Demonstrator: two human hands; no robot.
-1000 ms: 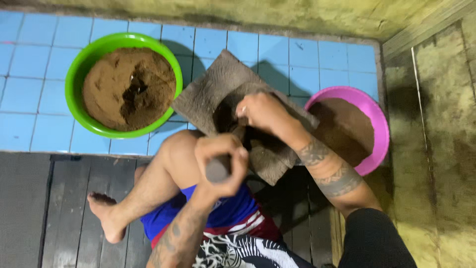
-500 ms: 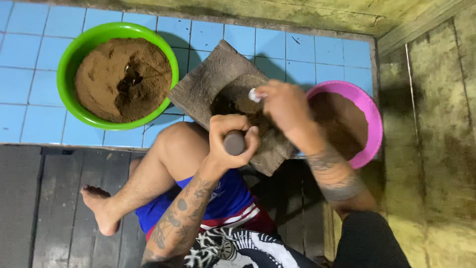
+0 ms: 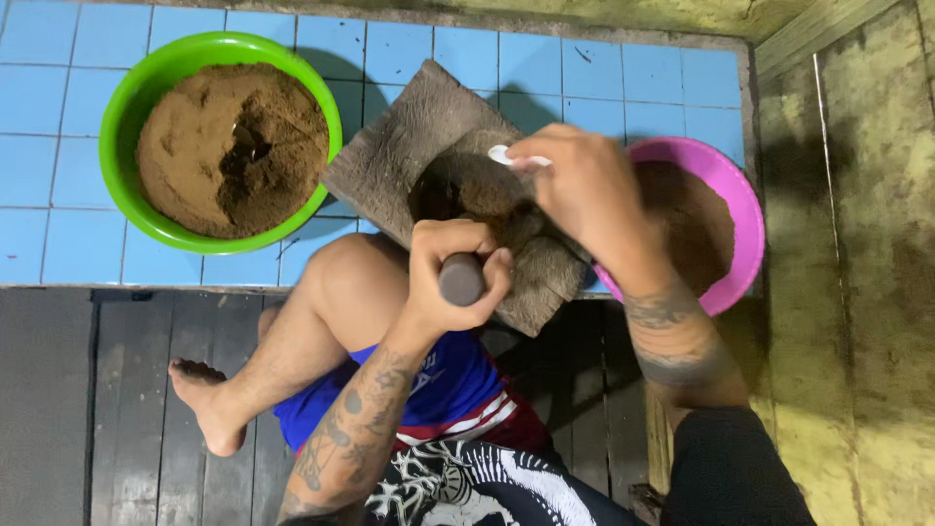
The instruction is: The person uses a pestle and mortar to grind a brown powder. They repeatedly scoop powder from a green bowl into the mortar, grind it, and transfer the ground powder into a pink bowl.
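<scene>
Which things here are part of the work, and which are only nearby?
In use:
left hand gripping pestle
right hand holding white spoon
stone slab

Nearby:
green bowl of brown powder
pink bowl

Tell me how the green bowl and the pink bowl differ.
The green bowl lies in full view, clear of both hands; the pink bowl is partly hidden behind the right hand and forearm. The green bowl is heaped with lighter brown powder with a dark hollow in it; the pink bowl's brown contents look darker and lie lower. The green bowl sits left of the stone slab, the pink bowl right. Both are round, on blue tiles.
</scene>
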